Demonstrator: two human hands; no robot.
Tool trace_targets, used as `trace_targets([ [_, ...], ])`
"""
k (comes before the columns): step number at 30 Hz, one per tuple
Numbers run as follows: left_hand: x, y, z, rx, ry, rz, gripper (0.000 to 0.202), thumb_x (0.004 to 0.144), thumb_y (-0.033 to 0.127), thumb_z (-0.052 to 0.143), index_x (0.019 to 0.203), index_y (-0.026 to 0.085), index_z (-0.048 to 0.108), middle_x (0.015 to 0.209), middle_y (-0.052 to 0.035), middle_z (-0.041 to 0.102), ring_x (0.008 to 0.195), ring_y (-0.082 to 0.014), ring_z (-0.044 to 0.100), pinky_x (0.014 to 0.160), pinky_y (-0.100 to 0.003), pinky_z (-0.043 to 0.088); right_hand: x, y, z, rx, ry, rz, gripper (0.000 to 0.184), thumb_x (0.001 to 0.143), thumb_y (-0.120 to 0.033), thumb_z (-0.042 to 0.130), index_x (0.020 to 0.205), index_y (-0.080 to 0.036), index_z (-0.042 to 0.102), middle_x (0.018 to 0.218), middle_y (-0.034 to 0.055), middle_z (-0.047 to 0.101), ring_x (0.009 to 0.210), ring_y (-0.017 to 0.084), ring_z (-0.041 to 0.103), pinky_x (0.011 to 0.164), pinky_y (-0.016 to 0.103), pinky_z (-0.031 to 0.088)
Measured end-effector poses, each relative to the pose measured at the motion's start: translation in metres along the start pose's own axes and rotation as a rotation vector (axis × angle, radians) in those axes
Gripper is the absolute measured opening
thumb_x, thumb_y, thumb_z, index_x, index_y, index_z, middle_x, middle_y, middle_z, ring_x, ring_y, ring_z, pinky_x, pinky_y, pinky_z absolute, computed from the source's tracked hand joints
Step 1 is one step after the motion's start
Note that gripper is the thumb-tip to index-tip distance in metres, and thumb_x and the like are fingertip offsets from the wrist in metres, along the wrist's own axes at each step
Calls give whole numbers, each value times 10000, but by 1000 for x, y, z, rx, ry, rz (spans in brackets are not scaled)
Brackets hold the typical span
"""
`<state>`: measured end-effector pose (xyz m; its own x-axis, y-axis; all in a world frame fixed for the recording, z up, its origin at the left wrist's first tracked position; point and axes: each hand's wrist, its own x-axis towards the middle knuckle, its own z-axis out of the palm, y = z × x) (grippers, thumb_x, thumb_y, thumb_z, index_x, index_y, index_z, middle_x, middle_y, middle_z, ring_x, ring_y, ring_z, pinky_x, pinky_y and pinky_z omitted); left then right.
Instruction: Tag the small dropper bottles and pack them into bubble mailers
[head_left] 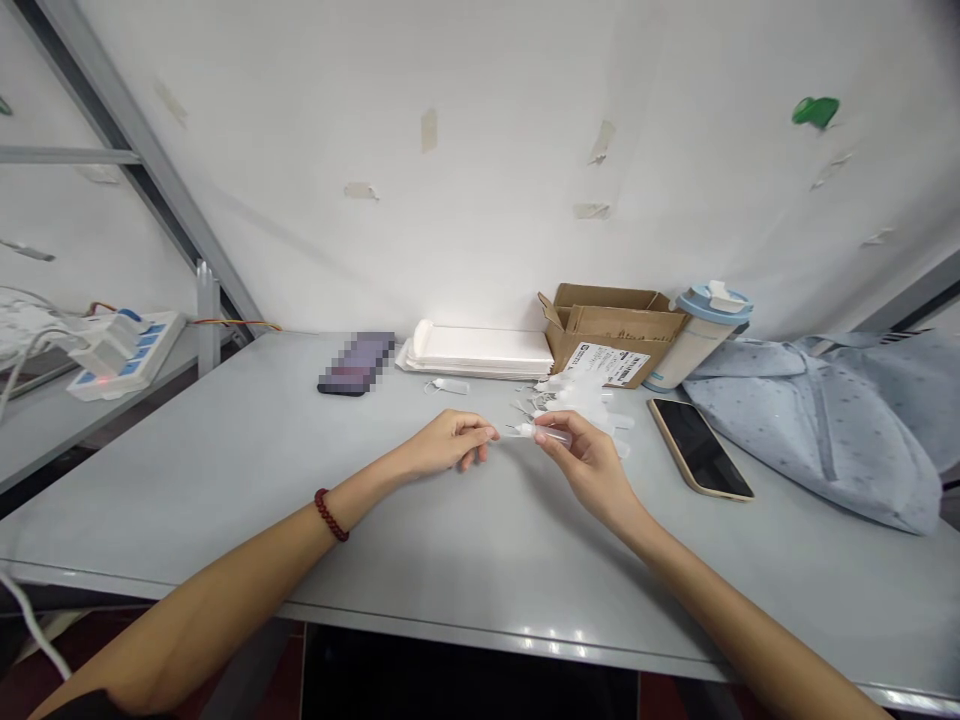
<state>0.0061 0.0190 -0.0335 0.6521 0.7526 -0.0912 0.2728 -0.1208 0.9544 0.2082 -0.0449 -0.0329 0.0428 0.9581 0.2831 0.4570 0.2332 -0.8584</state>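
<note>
My right hand (589, 460) pinches a small translucent needle-tip squeeze bottle (553, 435) between thumb and fingers. The bottle lies roughly level, its thin tip turned left toward my left hand (454, 442). Thumb and forefinger of that left hand are pressed together just short of the tip; whatever they may grip is too small to make out. Behind my right hand lies a pile of similar bottles (581, 395), partly hidden by my fingers. One more needle-tip bottle (452, 386) rests alone farther back, left of the pile.
Along the wall stand a stack of white envelopes or flat packets (480, 350), an open cardboard box (622, 335) and a blue-lidded tumbler (701, 340). A phone (701, 448) and a pale blue cloth bag (817, 430) lie right. A pixelated dark phone-like object (354, 365) and a power strip (135, 355) are left.
</note>
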Motion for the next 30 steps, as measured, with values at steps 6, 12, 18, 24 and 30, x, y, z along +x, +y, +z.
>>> trace_targets([
  [6, 2, -3, -2, -147, 17, -39, 336, 831, 422, 464, 914, 123, 593, 673, -15, 588, 452, -62, 473, 416, -186, 322, -1, 0, 1, -44, 3, -81, 219, 802, -366, 564, 949, -208, 600, 992, 64, 629, 946, 209, 570, 783, 341, 451],
  [12, 1, 0, -1, -180, 50, -31, 314, 838, 401, 475, 914, 123, 601, 663, -6, 576, 455, -58, 465, 428, -191, 319, -2, 3, 3, -81, -3, -149, 189, 811, -334, 557, 953, -212, 590, 988, 61, 615, 942, 201, 572, 789, 334, 455],
  [18, 0, -1, -1, -137, 46, 29, 282, 808, 394, 543, 759, 124, 612, 616, 10, 552, 463, -56, 439, 449, -198, 316, -3, 3, 4, -90, 5, -178, 168, 823, -315, 550, 955, -217, 583, 984, 56, 610, 935, 195, 575, 797, 331, 457],
  [24, -3, 2, 0, -168, 36, 37, 295, 793, 402, 575, 715, 119, 609, 581, 18, 530, 477, -59, 440, 469, -200, 330, -4, 4, 6, -84, 5, -208, 167, 829, -319, 552, 957, -216, 580, 968, 55, 608, 929, 195, 574, 803, 340, 462],
  [30, -2, 0, 0, -215, 11, 59, 285, 797, 395, 582, 740, 118, 620, 577, 18, 532, 501, -69, 466, 480, -202, 356, -3, 3, 6, -83, 12, -230, 171, 832, -340, 552, 948, -219, 586, 951, 56, 614, 903, 196, 587, 769, 335, 479],
])
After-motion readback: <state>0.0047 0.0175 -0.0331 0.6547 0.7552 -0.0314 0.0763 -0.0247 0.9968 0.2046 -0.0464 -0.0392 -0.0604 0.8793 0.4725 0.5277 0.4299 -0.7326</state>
